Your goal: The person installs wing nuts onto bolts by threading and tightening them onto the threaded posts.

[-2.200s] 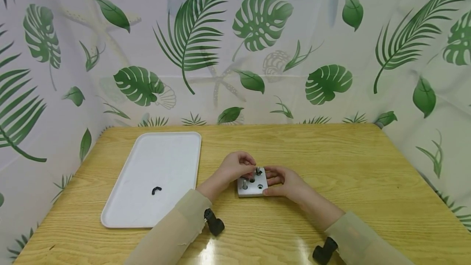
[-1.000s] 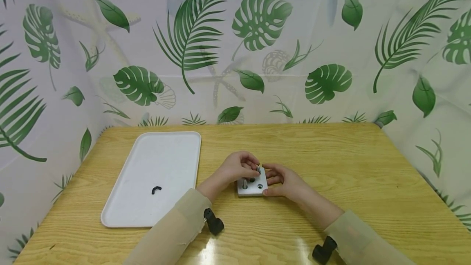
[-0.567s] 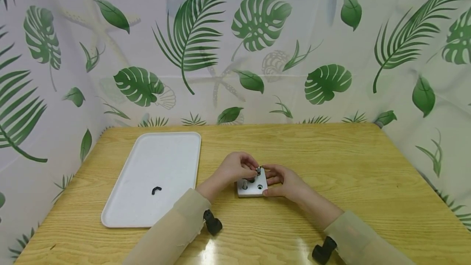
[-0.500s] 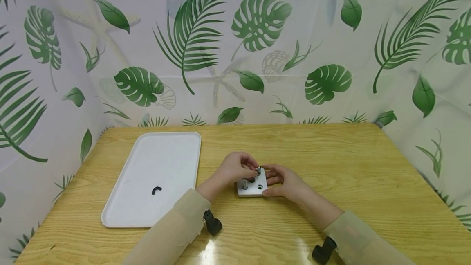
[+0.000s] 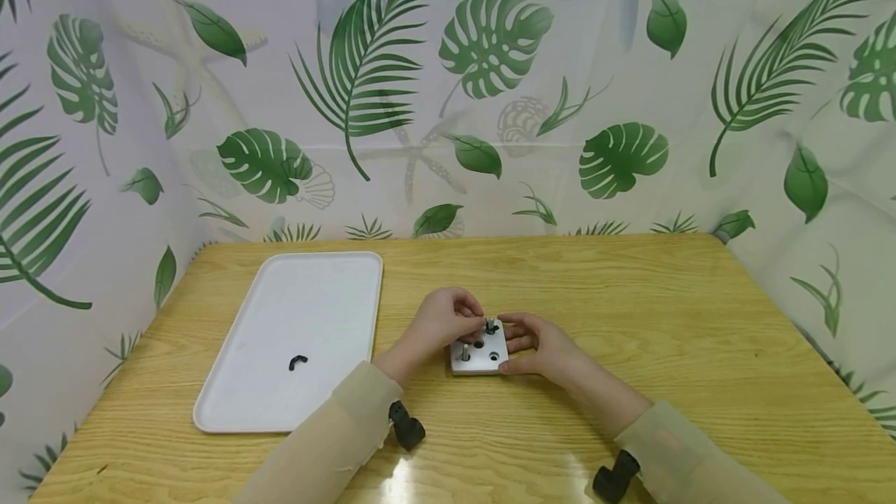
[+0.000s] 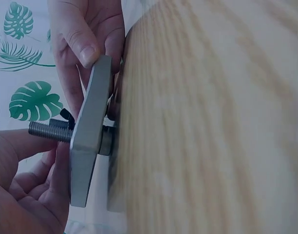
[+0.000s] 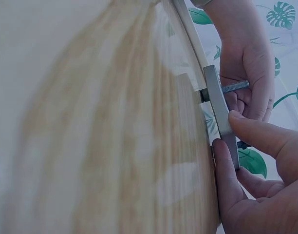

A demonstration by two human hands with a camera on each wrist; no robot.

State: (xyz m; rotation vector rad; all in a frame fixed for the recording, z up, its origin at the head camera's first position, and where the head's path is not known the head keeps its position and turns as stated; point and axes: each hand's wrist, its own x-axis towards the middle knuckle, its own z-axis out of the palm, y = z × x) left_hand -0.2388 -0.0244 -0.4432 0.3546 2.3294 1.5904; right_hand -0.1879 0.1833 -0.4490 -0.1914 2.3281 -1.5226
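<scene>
A square silver metal plate (image 5: 476, 365) with several holes is raised a little off the table on bolt heads. Two threaded bolts stand up through it: one at near left (image 5: 465, 351), the other at far right with a black wing nut (image 5: 493, 329) on it. My right hand (image 5: 542, 344) grips the plate's right edge, thumb and finger on opposite faces in the right wrist view. Loosely curled beside the far-right bolt is my left hand (image 5: 444, 321); its thumb and fingertips appear just left of the wing nut, apart from it. A second black wing nut (image 5: 298, 362) lies on the white tray.
The white tray (image 5: 318, 286) lies on the left of the wooden table (image 5: 630, 294). Black wrist cameras sit on both sleeves, one on the left sleeve (image 5: 350, 418). A leaf-patterned cloth (image 5: 413, 84) hangs behind the table and along its sides.
A second ago my left fingers were around the far-right bolt; now they have drawn back slightly left, uncovering the wing nut. My right hand stays on the plate, and the plate has barely moved.
</scene>
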